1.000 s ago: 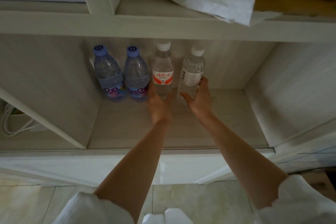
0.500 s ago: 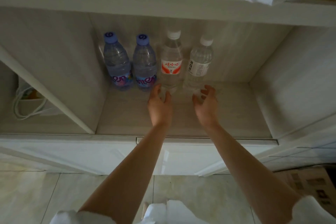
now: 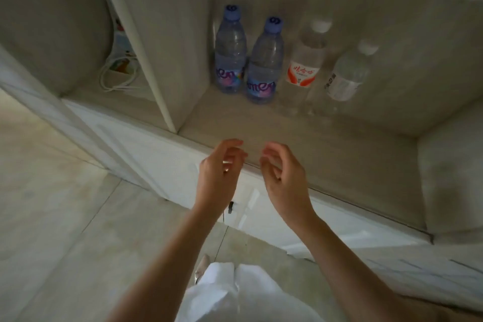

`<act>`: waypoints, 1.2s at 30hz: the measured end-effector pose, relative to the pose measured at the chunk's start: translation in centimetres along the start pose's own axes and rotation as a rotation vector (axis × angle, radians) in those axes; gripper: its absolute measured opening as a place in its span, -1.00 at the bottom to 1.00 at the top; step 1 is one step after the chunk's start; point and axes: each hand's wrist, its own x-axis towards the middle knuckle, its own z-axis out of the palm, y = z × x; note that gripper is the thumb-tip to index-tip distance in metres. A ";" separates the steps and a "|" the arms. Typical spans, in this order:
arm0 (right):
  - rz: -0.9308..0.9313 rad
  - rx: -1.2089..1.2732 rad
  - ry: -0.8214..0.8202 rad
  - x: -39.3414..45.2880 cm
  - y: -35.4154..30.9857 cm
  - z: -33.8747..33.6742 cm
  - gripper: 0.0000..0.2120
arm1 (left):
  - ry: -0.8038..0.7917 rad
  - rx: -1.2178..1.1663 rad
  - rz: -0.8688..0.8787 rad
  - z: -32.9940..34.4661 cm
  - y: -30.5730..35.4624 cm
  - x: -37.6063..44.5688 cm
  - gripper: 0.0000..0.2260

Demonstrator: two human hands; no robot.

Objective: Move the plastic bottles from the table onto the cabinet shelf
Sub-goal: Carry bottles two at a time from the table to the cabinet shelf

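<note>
Several plastic bottles stand upright in a row at the back of the cabinet shelf (image 3: 352, 154). From the left: a purple-capped bottle (image 3: 230, 55), a second purple-capped bottle (image 3: 264, 63), a clear bottle with a red and white label (image 3: 303, 65) and a clear bottle with a white label (image 3: 347, 76). My left hand (image 3: 218, 178) and my right hand (image 3: 283, 178) hover side by side over the shelf's front edge, well short of the bottles. Both hold nothing, with the fingers loosely curled.
A white divider panel (image 3: 146, 60) separates this compartment from a left one holding a coiled white cable (image 3: 115, 78). White cabinet doors (image 3: 156, 162) sit below the shelf. A side wall (image 3: 449, 178) closes the compartment on the right. Tiled floor (image 3: 52, 217) lies below.
Both hands let go of the two clear bottles and drew back from them to the shelf's front edge. The view tilted and swung down toward the floor.
</note>
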 end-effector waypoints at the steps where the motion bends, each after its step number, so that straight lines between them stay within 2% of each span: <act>1: -0.027 0.001 -0.063 -0.5 -0.1 0.6 -0.74 | 0.036 0.024 -0.020 -0.7 -0.5 -1.4 -0.81; 6: -0.045 0.038 -0.347 -3.1 -0.7 3.6 -0.75 | 0.280 0.092 -0.195 -4.4 -3.4 -8.9 -0.75; 8: -0.073 0.074 -0.543 -5.5 -1.8 6.4 -0.77 | 0.444 0.158 -0.301 -7.4 -4.7 -14.2 -0.77; 11: -0.082 0.096 -0.656 -7.7 -2.2 8.1 -0.78 | 0.532 0.203 -0.380 -9.5 -5.7 -18.5 -0.77; 15: -0.218 0.047 -0.937 -14.0 -4.0 11.6 -0.79 | 0.838 0.230 -0.531 -11.9 -6.9 -27.0 -0.79; 19: -0.336 -0.004 -1.085 -20.3 -5.7 14.0 -0.78 | 1.008 0.245 -0.619 -12.4 -7.2 -34.9 -0.86; 22: -0.416 -0.044 -1.193 -26.7 -7.5 15.5 -0.77 | 1.087 0.267 -0.696 -13.3 -7.1 -42.2 -0.88; 29: -0.559 -0.133 -1.614 -44.5 -10.6 17.3 -0.74 | 1.322 0.211 -0.913 -14.6 -6.5 -60.8 -0.89; 36: -0.738 -0.142 -1.872 -59.5 -12.6 19.3 -0.76 | 1.589 0.150 -1.095 -14.5 -6.2 -74.6 -0.91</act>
